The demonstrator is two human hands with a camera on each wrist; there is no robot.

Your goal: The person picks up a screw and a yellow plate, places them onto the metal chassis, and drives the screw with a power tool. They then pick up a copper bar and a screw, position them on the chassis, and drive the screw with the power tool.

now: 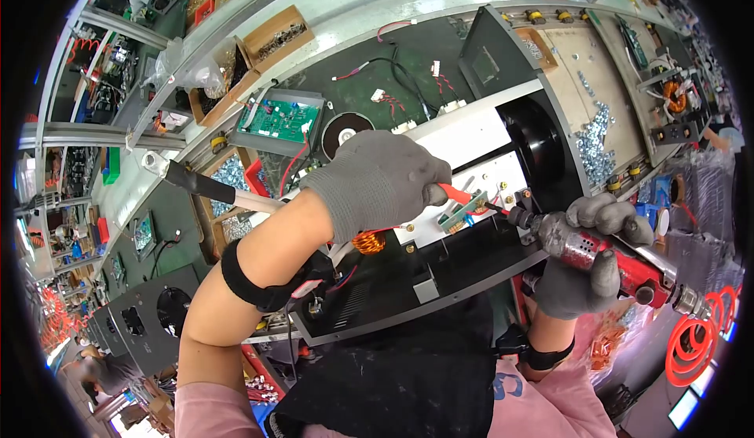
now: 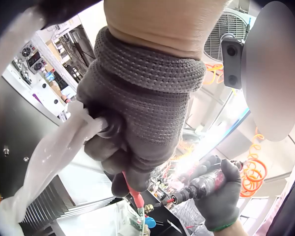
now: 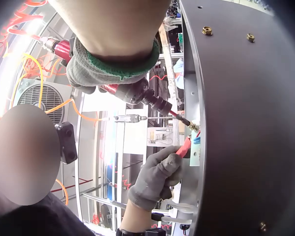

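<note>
Head view — red driver [image 1: 580,251] crosses right grip [image 1: 577,285], bit [image 1: 498,208] protruding.

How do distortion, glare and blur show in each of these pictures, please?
Head view: fisheye bending, the metal case bowed, black corners; left wrist view: white glare beside the left hand, a head hidden by a blurred oval; right wrist view: washed-out white patches below the drill, a similar blurred oval over a head.

Brown box [image 1: 287,52] of small metal parts [image 1: 280,39]
</note>
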